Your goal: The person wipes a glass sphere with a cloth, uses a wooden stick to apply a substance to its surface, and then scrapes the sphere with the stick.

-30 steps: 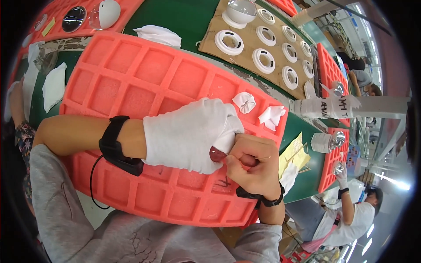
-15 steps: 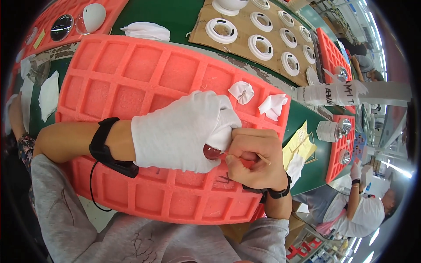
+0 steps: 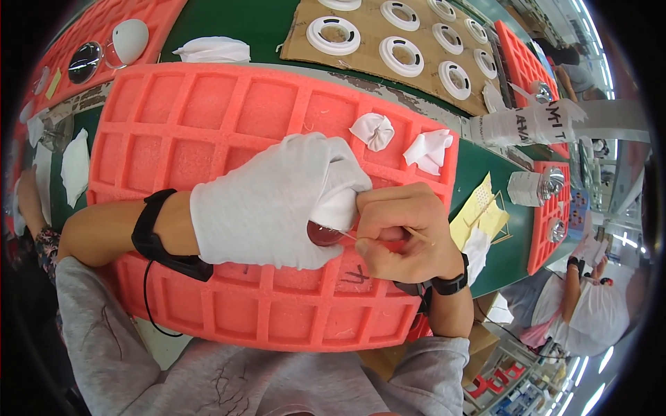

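We are mid-work: gloved left hand [image 3: 277,201] pinching a small red lens [image 3: 325,234], bare right hand [image 3: 402,232] pinching a thin stick [image 3: 416,234], apparently cleaning it, over the near-empty coral foam tray [image 3: 208,125].

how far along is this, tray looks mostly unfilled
Early, by the look of it. Done: two white wrapped bundles sit in cells at the far right of the red foam tray. In hand: the gloved left hand holds a small dark red round part while the bare right hand works at it with a thin stick. Left: the other visible cells hold nothing.
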{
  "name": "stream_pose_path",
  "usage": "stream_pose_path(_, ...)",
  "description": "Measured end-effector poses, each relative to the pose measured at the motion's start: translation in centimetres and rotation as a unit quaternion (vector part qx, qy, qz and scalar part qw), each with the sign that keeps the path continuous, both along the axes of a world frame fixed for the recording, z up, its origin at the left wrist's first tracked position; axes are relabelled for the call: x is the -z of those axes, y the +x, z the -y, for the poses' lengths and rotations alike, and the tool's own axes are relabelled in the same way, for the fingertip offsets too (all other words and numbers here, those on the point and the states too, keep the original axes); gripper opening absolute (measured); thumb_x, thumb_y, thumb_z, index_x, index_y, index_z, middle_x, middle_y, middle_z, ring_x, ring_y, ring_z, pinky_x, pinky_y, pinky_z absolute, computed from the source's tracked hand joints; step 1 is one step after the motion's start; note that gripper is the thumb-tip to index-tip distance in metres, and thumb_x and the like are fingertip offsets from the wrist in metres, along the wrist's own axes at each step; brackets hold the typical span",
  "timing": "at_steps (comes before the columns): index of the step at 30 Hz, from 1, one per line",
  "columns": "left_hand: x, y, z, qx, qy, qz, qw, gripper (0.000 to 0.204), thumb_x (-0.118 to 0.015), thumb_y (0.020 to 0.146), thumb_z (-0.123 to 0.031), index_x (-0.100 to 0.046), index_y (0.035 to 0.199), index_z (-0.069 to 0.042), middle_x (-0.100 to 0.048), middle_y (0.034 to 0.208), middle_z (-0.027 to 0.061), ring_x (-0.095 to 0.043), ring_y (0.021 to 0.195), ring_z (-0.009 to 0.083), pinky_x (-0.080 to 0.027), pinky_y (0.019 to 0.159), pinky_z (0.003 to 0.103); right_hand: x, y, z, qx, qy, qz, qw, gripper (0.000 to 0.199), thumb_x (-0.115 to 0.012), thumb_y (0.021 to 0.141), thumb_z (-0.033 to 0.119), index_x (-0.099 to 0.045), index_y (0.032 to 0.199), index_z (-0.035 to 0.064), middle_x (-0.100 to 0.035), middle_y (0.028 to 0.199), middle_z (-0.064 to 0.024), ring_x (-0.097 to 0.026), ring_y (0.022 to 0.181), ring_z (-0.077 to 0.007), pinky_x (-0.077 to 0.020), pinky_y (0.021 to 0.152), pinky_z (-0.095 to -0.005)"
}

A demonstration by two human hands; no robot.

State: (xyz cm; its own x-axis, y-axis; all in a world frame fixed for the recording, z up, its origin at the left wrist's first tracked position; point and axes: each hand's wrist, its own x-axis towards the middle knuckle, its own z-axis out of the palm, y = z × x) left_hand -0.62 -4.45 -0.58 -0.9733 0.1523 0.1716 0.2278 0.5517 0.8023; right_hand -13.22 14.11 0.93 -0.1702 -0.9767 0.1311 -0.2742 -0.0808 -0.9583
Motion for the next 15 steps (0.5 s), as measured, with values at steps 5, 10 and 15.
stream_pose_path(5,-0.24,-0.17,0.10,0.013,0.006,0.016,1.000,0.051,-0.084,0.065,-0.015,-0.064,0.111,-0.010,-0.060,0.111,0.0095,-0.055,0.105,0.0326,-0.044,0.092,0.042,0.01,-0.30,-0.18,-0.020,0.002,0.020,1.000,0.011,-0.062,0.066,-0.008,-0.057,0.066,0.0011,-0.044,0.062,-0.0021,-0.034,0.050,-0.0113,-0.0243,0.047,-0.0293)
stream_pose_path(10,-0.30,0.05,0.09,0.007,0.007,0.017,1.000,0.052,-0.086,0.063,-0.014,-0.064,0.111,-0.010,-0.060,0.111,0.0091,-0.056,0.105,0.0318,-0.044,0.092,0.041,0.18,-0.38,-0.24,-0.028,0.001,0.029,0.999,0.010,-0.063,0.067,-0.008,-0.057,0.065,0.0007,-0.044,0.061,-0.0026,-0.034,0.049,-0.0116,-0.0241,0.047,-0.0296)
stream_pose_path(15,-0.31,-0.07,0.04,0.010,-0.005,0.021,1.000,0.053,-0.087,0.063,-0.014,-0.065,0.111,-0.011,-0.061,0.113,0.0089,-0.056,0.105,0.0315,-0.045,0.092,0.041,-0.10,-0.42,-0.35,-0.036,0.006,0.022,0.999,0.010,-0.062,0.067,-0.007,-0.056,0.064,0.0003,-0.043,0.060,-0.0029,-0.034,0.049,-0.0122,-0.0239,0.047,-0.0300)
